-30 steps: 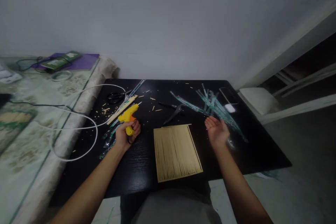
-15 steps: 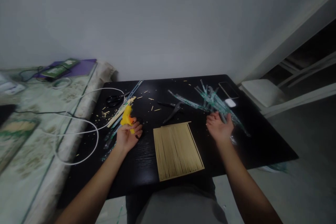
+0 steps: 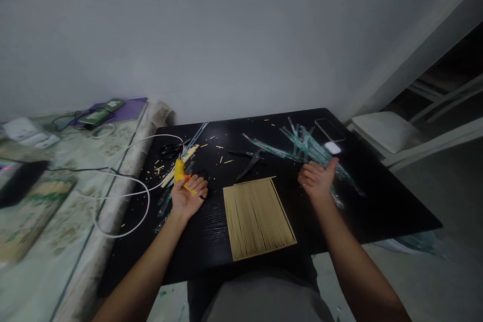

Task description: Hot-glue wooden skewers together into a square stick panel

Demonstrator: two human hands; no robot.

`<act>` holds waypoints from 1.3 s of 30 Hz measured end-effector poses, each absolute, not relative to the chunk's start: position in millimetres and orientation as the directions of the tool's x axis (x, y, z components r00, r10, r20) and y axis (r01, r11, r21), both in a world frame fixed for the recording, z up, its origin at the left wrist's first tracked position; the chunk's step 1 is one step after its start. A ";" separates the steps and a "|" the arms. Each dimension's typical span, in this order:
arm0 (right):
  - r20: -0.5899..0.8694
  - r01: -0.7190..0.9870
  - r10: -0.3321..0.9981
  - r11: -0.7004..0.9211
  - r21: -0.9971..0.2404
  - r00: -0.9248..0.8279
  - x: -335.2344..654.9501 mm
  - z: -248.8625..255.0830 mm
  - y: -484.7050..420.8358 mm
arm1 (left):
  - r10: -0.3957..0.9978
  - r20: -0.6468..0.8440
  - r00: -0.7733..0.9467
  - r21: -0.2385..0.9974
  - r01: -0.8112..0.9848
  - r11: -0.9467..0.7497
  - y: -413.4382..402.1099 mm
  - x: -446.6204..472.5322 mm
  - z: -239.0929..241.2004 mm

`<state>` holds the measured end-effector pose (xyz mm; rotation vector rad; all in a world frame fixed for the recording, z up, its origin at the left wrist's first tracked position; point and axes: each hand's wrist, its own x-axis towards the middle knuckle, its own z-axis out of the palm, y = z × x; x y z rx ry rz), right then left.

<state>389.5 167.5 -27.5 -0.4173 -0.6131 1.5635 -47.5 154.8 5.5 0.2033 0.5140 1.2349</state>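
My left hand [image 3: 190,198] is closed around a yellow hot glue gun [image 3: 179,171], its nozzle pointing up and away from me. Palm up, my right hand [image 3: 316,179] has loosely curled fingers and the thumb held apart, with nothing visible in it. It is just in front of a heap of clear and green plastic wrappers [image 3: 302,143]. Between my hands lies a square panel of thin wooden sticks [image 3: 260,219], with a loose stick along its far edge. Black-handled pliers [image 3: 251,163] rest beyond the panel.
Black scissors [image 3: 170,151], a bundle of wooden sticks [image 3: 168,178] and small offcuts lie at the black table's left. A phone [image 3: 330,130] and a white case [image 3: 332,148] are at the right. A white cable [image 3: 149,196] loops over the left edge. A white stool [image 3: 383,133] stands right.
The view has tilted up and shifted slightly left. My right hand's fingers have curled in more, with the thumb lifted outward. My left hand still grips the glue gun.
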 end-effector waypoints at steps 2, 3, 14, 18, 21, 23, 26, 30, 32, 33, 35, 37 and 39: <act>0.130 -0.796 0.986 -0.007 -0.605 -0.108 388.5 -26.7 168.4 | 0.939 -0.261 0.224 0.433 -0.842 0.322 154.3 -48.2 4.6; 0.139 -0.799 0.984 -0.006 -0.602 -0.112 387.9 -26.2 168.1 | 0.941 -0.260 0.218 0.441 -0.840 0.316 154.1 -48.9 3.8; 0.158 -0.826 0.961 -0.103 -0.554 -0.226 385.5 -23.4 163.7 | 0.954 -0.216 0.206 0.533 -0.794 0.292 150.8 -60.0 -5.5; 0.156 -0.802 0.965 -0.080 -0.593 -0.212 384.1 -22.8 160.4 | 0.954 -0.190 0.233 0.550 -0.779 0.300 150.0 -63.7 -12.8; 0.211 -0.848 0.929 -0.162 -0.505 -0.303 385.2 -24.3 159.4 | 0.951 -0.164 0.263 0.548 -0.777 0.310 151.6 -68.2 -19.9; 0.318 -0.867 0.841 -0.300 -0.397 -0.437 386.9 -25.9 160.5 | 0.946 -0.144 0.291 0.541 -0.777 0.321 153.1 -72.4 -24.2; 0.472 -0.837 0.692 -0.470 -0.281 -0.547 388.4 -27.5 163.3 | 0.936 -0.105 0.336 0.522 -0.782 0.339 154.9 -79.5 -29.1; 0.535 -0.824 0.641 -0.520 -0.226 -0.551 387.3 -27.2 165.1 | 0.925 -0.055 0.377 0.493 -0.795 0.353 156.2 -87.4 -32.2; 0.541 -0.818 0.631 -0.532 -0.220 -0.556 386.3 -26.5 164.7 | 0.919 -0.039 0.392 0.479 -0.800 0.361 156.7 -90.1 -32.8; 0.544 -0.814 0.625 -0.538 -0.219 -0.559 385.8 -26.2 164.3 | 0.916 -0.034 0.401 0.474 -0.800 0.368 156.9 -91.2 -33.0; 0.549 -0.810 0.619 -0.545 -0.215 -0.562 385.0 -25.7 163.1 | 0.907 -0.031 0.420 0.466 -0.797 0.384 157.1 -93.1 -33.2; 0.553 -0.809 0.616 -0.550 -0.208 -0.561 384.6 -25.6 161.5 | 0.898 -0.034 0.438 0.462 -0.790 0.403 156.9 -94.7 -33.2; 0.560 -0.808 0.612 -0.554 -0.200 -0.558 384.4 -25.3 159.9 | 0.891 -0.042 0.453 0.458 -0.784 0.420 156.6 -95.7 -32.9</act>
